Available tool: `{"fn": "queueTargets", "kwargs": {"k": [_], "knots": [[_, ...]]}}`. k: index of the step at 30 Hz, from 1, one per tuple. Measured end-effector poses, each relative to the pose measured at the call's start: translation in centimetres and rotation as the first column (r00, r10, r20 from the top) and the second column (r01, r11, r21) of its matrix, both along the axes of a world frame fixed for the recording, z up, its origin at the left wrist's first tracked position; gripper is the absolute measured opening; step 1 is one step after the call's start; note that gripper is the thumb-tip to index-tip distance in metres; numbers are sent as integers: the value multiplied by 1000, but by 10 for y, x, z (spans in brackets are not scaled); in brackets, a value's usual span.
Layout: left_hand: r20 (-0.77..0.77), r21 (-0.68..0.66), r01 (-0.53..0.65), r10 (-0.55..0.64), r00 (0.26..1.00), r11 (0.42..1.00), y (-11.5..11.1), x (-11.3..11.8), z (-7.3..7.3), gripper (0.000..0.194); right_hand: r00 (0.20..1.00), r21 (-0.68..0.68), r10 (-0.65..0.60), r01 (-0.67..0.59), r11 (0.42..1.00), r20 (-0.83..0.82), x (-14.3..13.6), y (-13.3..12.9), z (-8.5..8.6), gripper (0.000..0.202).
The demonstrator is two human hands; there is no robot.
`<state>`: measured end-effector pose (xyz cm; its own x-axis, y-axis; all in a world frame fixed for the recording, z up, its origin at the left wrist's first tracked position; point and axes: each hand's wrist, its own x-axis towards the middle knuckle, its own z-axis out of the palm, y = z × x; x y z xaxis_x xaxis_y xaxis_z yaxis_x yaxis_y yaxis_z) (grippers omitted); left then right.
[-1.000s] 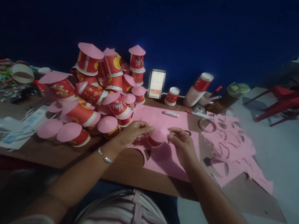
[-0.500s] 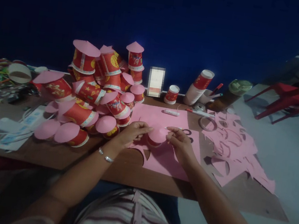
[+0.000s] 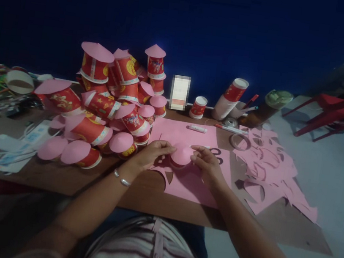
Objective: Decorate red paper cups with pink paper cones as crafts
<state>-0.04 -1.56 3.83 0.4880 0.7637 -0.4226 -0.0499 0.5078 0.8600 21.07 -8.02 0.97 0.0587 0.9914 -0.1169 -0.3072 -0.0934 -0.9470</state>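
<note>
Two hands: our left hand (image 3: 155, 154) pinches the pink cone (image 3: 183, 152) at its nine o'clock edge, our right hand (image 3: 207, 164) at three o'clock; both are equally near.
Red cup (image 3: 179, 165): we see it directly below the cone, its long axis seemingly upright.
White tube (image 3: 198, 129): it lies at one o'clock from the cone.
Cone-topped cups (image 3: 100, 105): they crowd at ten o'clock; we see nothing in the way.

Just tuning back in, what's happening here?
A person's left hand and right hand hold a pink cone by its edge, one at either side, over a red cup. Pink sheets lie underneath. Capped cups are piled to the left, pink scraps lie to the right, and an uncapped cup stands beyond.
</note>
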Motion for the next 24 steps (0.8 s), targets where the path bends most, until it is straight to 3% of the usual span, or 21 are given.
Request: {"fn": "queueTargets", "kwargs": {"k": [8, 24], "knots": [[8, 0, -4, 4, 1000, 1000, 0, 0, -4, 52, 997, -2, 33, -33, 999, -65, 0, 0, 1, 38], [22, 2, 3, -3, 1000, 1000, -3, 0, -3, 51, 1000, 12, 23, -22, 1000, -7, 0, -1, 0, 41]]}}
